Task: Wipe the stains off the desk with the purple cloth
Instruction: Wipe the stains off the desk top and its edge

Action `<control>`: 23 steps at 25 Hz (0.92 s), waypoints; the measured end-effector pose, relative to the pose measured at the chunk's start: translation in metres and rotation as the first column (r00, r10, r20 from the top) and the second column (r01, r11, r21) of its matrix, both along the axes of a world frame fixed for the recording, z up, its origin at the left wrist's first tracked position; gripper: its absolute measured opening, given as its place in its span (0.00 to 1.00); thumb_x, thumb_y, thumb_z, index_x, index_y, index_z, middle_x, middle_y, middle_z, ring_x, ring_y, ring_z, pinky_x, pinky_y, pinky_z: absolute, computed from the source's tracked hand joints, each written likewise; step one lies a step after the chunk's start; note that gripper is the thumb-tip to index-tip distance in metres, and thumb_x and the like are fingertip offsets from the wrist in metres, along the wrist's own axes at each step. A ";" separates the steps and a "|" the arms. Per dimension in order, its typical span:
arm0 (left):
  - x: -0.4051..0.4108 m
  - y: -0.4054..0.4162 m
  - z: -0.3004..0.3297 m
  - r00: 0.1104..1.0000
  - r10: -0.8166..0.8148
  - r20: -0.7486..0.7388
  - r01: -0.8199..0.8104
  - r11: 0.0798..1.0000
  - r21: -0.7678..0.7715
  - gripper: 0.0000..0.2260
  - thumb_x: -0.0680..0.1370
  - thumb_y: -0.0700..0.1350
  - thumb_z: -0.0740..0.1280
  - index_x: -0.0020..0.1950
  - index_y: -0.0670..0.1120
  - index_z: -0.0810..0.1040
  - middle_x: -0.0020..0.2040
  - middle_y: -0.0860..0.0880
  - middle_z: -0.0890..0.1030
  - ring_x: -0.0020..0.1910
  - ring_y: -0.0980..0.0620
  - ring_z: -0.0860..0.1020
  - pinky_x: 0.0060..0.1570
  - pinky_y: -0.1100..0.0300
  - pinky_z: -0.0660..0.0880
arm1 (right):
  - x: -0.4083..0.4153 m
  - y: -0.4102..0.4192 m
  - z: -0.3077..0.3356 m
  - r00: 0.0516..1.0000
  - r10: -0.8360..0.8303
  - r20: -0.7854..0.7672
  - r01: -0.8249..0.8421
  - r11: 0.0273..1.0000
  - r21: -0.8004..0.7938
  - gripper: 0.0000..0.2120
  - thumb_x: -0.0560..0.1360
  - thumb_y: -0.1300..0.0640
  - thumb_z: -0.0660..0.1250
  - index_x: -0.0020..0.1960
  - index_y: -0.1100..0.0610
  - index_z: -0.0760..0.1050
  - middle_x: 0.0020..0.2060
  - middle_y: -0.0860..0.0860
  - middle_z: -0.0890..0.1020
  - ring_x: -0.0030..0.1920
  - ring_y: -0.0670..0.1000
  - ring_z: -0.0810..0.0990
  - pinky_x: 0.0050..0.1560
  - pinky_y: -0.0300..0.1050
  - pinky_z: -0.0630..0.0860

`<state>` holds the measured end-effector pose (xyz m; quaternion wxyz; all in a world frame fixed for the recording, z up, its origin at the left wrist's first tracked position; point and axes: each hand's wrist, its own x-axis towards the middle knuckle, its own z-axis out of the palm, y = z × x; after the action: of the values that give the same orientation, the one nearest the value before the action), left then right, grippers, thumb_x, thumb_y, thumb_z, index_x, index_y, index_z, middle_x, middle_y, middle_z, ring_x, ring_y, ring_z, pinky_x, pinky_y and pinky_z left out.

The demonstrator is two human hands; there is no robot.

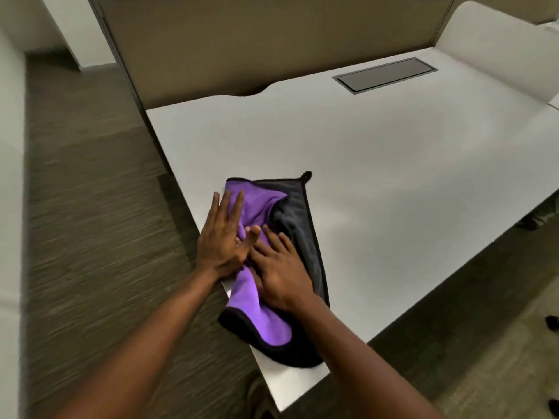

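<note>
- Head view, looking down at a pale grey desk [393, 176] seen corner-on, with brown striped carpet [90, 207] on the floor at 9 o'clock.
- Purple cloth [260, 316] lies rumpled on the desk near its left edge, at about 6 o'clock in the frame, one end close to the near corner.
- Left hand [220, 240] rests flat on the cloth's left side, fingers spread and straight; its grip pinches nothing.
- Right hand [281, 267] presses palm-down on the cloth's middle, fingers spread, thumbs of both hands nearly touching; nothing is pinched.
- Doing this step well likely means keeping both palms flat, pressing evenly, and sliding the cloth in overlapping passes toward 12 and 3 o'clock, where most of the desk lies.
- No stains can be made out on the surface, so I cannot tell where wiping is still needed.
- Cloth looks soft and plush: purple on one face, dark grey on the other, bound with a black hem and a small hanging loop [306, 175] at the 12 o'clock corner.
- Desk top looks smooth, matte and hard; a dark rectangular cable hatch [385, 74] sits flush near 1 o'clock.
</note>
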<state>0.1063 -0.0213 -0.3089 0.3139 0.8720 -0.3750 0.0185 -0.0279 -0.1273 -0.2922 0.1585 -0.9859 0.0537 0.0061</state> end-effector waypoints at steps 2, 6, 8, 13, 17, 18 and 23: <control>-0.001 0.000 0.001 1.000 0.006 0.016 -0.007 0.996 0.084 0.43 0.77 0.75 0.40 0.84 0.49 0.49 0.84 0.44 0.50 0.84 0.43 0.45 0.80 0.42 0.55 | -0.051 -0.018 -0.004 0.999 0.028 -0.022 -0.028 0.999 0.038 0.25 0.85 0.40 0.49 0.82 0.34 0.51 0.83 0.39 0.53 0.84 0.54 0.53 0.83 0.57 0.48; -0.004 -0.001 -0.003 0.999 -0.021 0.040 0.012 0.978 0.206 0.37 0.78 0.74 0.43 0.83 0.59 0.41 0.85 0.51 0.41 0.83 0.48 0.39 0.81 0.40 0.50 | -0.097 -0.123 -0.004 0.972 -0.213 -0.102 0.215 0.977 0.003 0.25 0.83 0.37 0.44 0.80 0.30 0.49 0.82 0.41 0.56 0.83 0.53 0.55 0.83 0.52 0.44; -0.004 -0.003 -0.004 0.998 -0.010 0.058 -0.003 0.974 0.226 0.37 0.79 0.74 0.45 0.83 0.60 0.41 0.85 0.52 0.41 0.83 0.49 0.39 0.81 0.39 0.50 | -0.064 -0.165 0.002 0.941 -0.325 -0.090 0.323 0.946 -0.039 0.26 0.84 0.39 0.45 0.82 0.35 0.49 0.82 0.41 0.54 0.84 0.53 0.51 0.83 0.52 0.43; -0.005 -0.005 -0.003 0.998 0.009 0.055 -0.019 0.982 0.188 0.38 0.79 0.73 0.48 0.84 0.56 0.47 0.85 0.49 0.45 0.84 0.47 0.44 0.80 0.39 0.53 | 0.053 -0.101 0.002 0.991 -0.132 -0.035 0.129 0.989 -0.073 0.26 0.85 0.41 0.50 0.82 0.39 0.53 0.84 0.46 0.54 0.84 0.59 0.51 0.82 0.61 0.46; -0.006 -0.006 0.002 0.999 -0.001 0.050 -0.007 0.987 0.163 0.39 0.79 0.72 0.47 0.84 0.51 0.51 0.85 0.46 0.47 0.84 0.45 0.46 0.79 0.40 0.55 | 0.071 -0.061 0.005 0.981 0.184 -0.068 -0.188 0.980 -0.061 0.28 0.82 0.44 0.56 0.81 0.43 0.59 0.82 0.47 0.60 0.82 0.61 0.58 0.80 0.62 0.51; -0.006 -0.005 0.003 0.999 -0.006 0.050 -0.003 0.984 0.179 0.38 0.79 0.72 0.47 0.84 0.52 0.50 0.85 0.46 0.46 0.84 0.45 0.45 0.80 0.39 0.54 | 0.068 -0.076 0.007 0.981 0.190 -0.040 -0.192 0.981 -0.037 0.27 0.82 0.45 0.57 0.81 0.43 0.60 0.82 0.47 0.62 0.81 0.60 0.60 0.81 0.61 0.52; -0.008 -0.005 0.002 1.000 0.011 0.024 -0.017 0.966 0.258 0.36 0.80 0.71 0.48 0.84 0.58 0.44 0.85 0.50 0.42 0.84 0.47 0.41 0.81 0.41 0.49 | 0.031 -0.186 0.008 0.982 -0.189 -0.026 0.187 0.981 -0.046 0.25 0.86 0.44 0.52 0.82 0.39 0.54 0.83 0.44 0.59 0.83 0.53 0.54 0.83 0.54 0.47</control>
<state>0.0982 -0.0258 -0.3065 0.1933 0.9078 -0.3717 -0.0188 0.0031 -0.3129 -0.2844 0.1363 -0.9794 0.1491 0.0047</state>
